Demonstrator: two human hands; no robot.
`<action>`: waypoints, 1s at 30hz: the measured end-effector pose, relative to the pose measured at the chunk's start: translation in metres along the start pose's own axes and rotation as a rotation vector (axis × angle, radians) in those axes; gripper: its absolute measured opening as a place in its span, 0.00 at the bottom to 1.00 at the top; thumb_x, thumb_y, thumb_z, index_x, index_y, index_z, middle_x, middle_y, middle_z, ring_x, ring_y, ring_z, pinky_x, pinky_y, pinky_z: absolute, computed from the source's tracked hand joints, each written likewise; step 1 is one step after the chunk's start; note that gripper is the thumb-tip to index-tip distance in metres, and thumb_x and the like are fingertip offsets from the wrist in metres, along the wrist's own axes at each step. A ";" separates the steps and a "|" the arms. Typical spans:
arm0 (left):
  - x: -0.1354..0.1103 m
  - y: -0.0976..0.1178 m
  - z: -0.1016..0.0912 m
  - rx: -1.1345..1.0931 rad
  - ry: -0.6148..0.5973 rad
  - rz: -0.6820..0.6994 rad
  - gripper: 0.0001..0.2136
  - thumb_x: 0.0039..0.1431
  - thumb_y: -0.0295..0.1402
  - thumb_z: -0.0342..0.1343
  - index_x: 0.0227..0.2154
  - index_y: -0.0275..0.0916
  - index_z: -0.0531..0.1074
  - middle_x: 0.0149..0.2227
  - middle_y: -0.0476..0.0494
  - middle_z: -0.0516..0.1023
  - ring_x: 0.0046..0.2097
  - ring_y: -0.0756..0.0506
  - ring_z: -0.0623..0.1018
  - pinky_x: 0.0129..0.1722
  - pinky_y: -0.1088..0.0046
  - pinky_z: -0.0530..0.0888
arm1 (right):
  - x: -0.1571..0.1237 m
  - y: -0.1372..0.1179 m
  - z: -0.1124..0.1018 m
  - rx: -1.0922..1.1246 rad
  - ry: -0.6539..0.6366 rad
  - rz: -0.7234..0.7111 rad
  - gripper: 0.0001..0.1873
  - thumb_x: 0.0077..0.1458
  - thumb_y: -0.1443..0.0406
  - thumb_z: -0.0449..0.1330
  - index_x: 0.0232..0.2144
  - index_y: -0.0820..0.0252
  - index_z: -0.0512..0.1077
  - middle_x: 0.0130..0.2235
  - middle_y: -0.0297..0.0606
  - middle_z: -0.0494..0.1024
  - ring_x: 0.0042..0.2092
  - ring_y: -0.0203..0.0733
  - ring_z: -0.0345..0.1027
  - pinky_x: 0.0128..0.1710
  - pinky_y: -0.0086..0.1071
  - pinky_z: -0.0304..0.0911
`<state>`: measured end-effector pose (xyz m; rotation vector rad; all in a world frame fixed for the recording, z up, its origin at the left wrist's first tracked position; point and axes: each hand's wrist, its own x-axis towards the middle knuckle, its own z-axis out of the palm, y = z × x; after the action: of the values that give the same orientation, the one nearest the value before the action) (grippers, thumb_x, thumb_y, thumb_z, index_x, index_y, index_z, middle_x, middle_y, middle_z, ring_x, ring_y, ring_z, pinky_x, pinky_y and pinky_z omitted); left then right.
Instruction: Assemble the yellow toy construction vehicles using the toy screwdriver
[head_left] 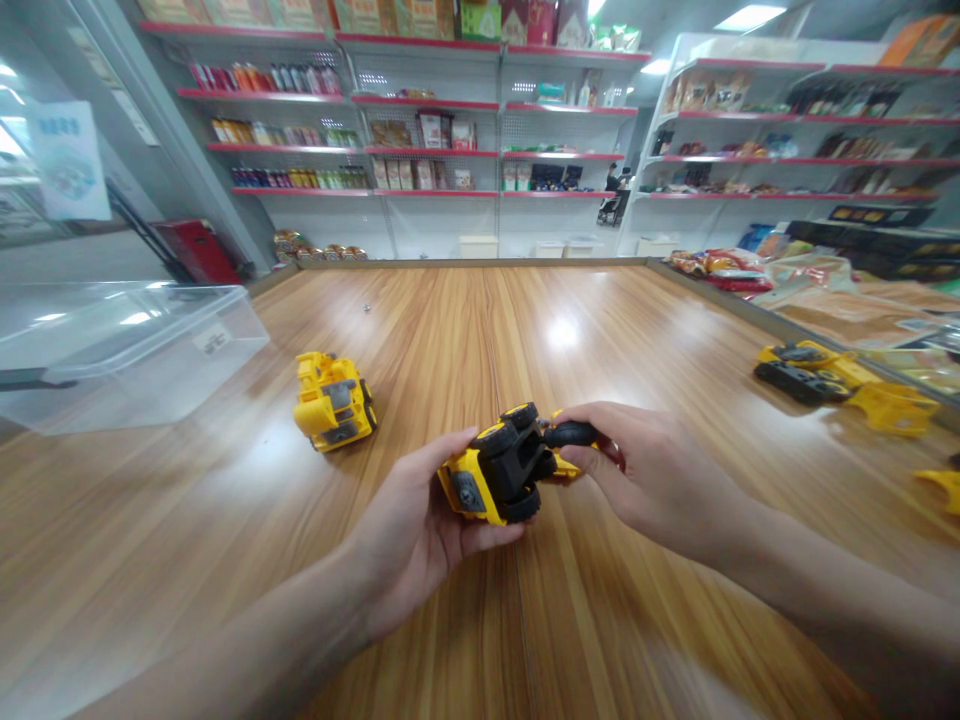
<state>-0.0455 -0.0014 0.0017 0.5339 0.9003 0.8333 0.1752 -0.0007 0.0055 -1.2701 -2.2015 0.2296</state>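
Near the middle of the table, my left hand [420,510] grips a yellow and black toy construction truck [480,480], tipped so its black underside and wheels show. Its fingers lie beneath the body and the thumb rests along the upper side. My right hand [645,465] pinches a black rounded piece [571,433] between thumb and fingers at the toy's right end. Whether this piece is a wheel or a tool handle I cannot tell. Yellow parts of the toy show just under it, partly covered by the right fingers. Another yellow toy truck [335,402] stands to the left.
A clear plastic box [150,350] sits at the left edge of the wooden table [465,330]. On the right lie a toy excavator [806,372] and a yellow part [941,490]. A tiny shiny piece [367,308] lies far left. Stocked shelves stand behind.
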 end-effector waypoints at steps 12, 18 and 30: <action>-0.005 -0.005 0.000 0.116 -0.105 0.175 0.14 0.60 0.36 0.56 0.47 0.34 0.72 0.46 0.35 0.76 0.41 0.42 0.76 0.38 0.61 0.79 | 0.000 -0.002 -0.003 -0.033 -0.015 0.129 0.07 0.62 0.63 0.54 0.37 0.57 0.72 0.29 0.32 0.75 0.28 0.36 0.65 0.28 0.31 0.54; -0.006 -0.006 0.002 0.184 -0.118 0.241 0.16 0.58 0.36 0.60 0.47 0.38 0.68 0.44 0.37 0.77 0.41 0.43 0.77 0.39 0.63 0.77 | 0.001 -0.004 -0.005 0.051 -0.018 0.196 0.11 0.63 0.61 0.53 0.35 0.59 0.73 0.28 0.34 0.76 0.29 0.38 0.66 0.28 0.32 0.57; -0.005 -0.007 0.003 0.255 -0.009 0.395 0.19 0.56 0.36 0.62 0.48 0.38 0.68 0.43 0.40 0.78 0.40 0.43 0.78 0.37 0.67 0.75 | 0.007 0.003 -0.002 0.360 0.204 0.284 0.13 0.62 0.57 0.56 0.35 0.59 0.74 0.31 0.37 0.78 0.32 0.39 0.72 0.29 0.30 0.65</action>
<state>-0.0422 -0.0099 0.0011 0.9584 0.9120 1.0766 0.1764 0.0062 0.0088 -1.3283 -1.7105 0.5554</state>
